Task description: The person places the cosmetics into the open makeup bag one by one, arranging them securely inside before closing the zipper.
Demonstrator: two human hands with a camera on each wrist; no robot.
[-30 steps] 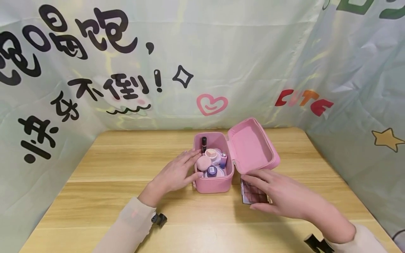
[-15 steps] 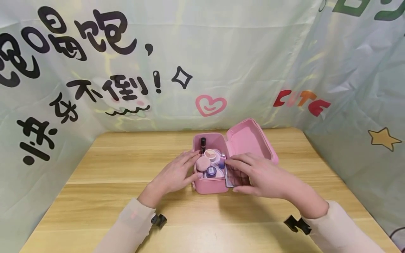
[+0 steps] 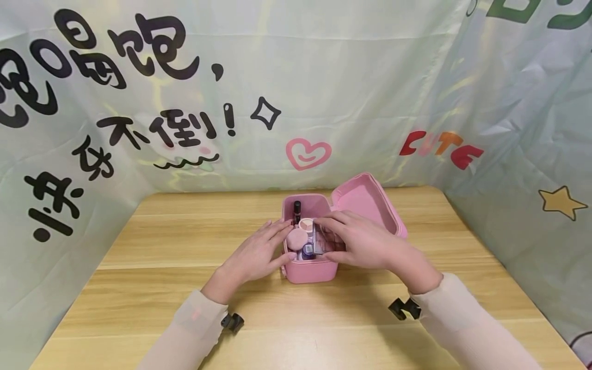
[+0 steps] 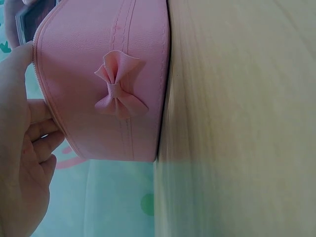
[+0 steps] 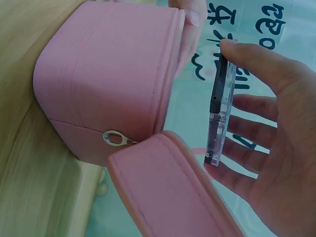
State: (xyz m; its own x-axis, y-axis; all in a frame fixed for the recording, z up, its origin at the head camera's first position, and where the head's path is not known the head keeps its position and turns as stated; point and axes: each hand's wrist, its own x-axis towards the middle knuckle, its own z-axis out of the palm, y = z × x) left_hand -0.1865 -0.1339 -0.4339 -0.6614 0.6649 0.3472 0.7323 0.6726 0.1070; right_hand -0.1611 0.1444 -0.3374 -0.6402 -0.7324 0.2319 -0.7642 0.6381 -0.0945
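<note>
At centre, the right hand (image 3: 365, 242) has brought its pinched palette (image 3: 321, 240) over the pink case (image 3: 311, 272); the left hand (image 3: 259, 250), fingers spread, touches it.

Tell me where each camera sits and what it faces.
Head: on the person's head, facing forward and down at an open pink leather-look case; left hand, right hand and cream sleeves show.
Left wrist: worn there, facing the case's side with its pink bow; left hand and part of the right show.
Right wrist: worn there, facing the case and the flat clear-and-black palette in the right hand; part of the left shows beyond.
Both wrist views share the case, from different sides.
</note>
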